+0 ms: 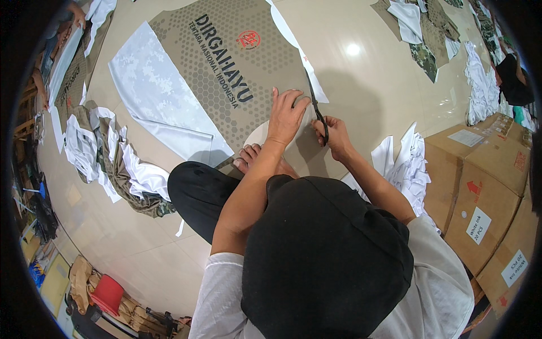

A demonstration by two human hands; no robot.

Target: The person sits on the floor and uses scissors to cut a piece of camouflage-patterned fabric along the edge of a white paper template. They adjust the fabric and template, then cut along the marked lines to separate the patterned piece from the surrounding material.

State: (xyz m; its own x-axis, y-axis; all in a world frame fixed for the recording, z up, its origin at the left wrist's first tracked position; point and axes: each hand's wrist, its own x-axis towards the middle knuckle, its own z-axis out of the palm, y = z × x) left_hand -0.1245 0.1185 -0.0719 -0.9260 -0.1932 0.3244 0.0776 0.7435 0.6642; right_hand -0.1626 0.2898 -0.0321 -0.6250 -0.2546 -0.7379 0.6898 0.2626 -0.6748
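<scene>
A large printed fabric panel (226, 62), khaki with a hexagon pattern and dark lettering, lies flat on the pale tiled floor. My left hand (287, 116) presses flat on its near edge, fingers spread. Just to the right, my right hand (334, 135) grips black scissors (315, 104), whose blades point away along the panel's white border. My bare foot (254, 159) rests under the fabric's near edge, and my black-trousered knee (197, 192) is bent to the left.
White and khaki offcuts (113, 164) are heaped at the left, and white scraps (409, 166) at the right. Cardboard boxes (485, 192) stand at the right edge. More printed panels (423, 34) lie far right. Another person's hand (76, 17) works at the top left.
</scene>
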